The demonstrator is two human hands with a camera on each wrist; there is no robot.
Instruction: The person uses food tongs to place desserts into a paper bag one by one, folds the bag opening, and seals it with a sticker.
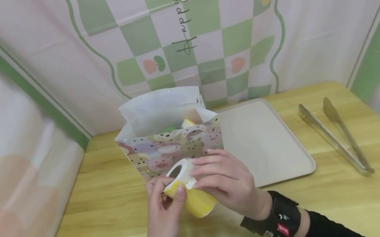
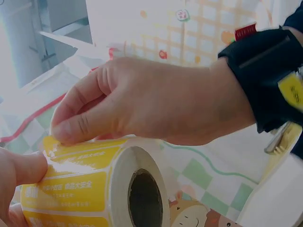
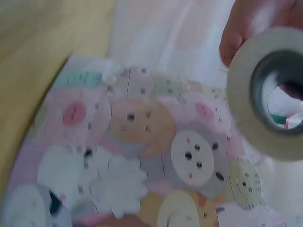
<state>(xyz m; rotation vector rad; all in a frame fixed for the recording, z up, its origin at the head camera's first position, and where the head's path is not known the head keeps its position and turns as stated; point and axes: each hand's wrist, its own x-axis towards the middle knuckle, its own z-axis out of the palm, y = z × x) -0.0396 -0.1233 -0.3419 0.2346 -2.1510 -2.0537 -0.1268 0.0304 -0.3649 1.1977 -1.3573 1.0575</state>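
A roll of yellow labels [image 1: 201, 203] with a hollow core is held above the table, in front of a paper bag [image 1: 176, 146] printed with cartoon animals. My left hand [image 1: 164, 208] grips the roll at its end, its thumb lying on the labels. At the roll's upper side, my right hand [image 1: 229, 179] pinches the edge of a yellow label between thumb and finger, seen closest in the left wrist view. White lettering covers the labels [image 2: 71, 189] there. In the right wrist view the roll [image 3: 244, 104] shows its round white end beside the bag.
The bag stands with its top spread; something green [image 1: 168, 129] and something yellow [image 1: 188, 123] show inside, partly hidden. A beige tray [image 1: 263, 143] lies to the bag's right. Metal tongs [image 1: 334, 139] rest farther right on the wooden table [image 1: 94, 224]. Printed cloth hangs behind.
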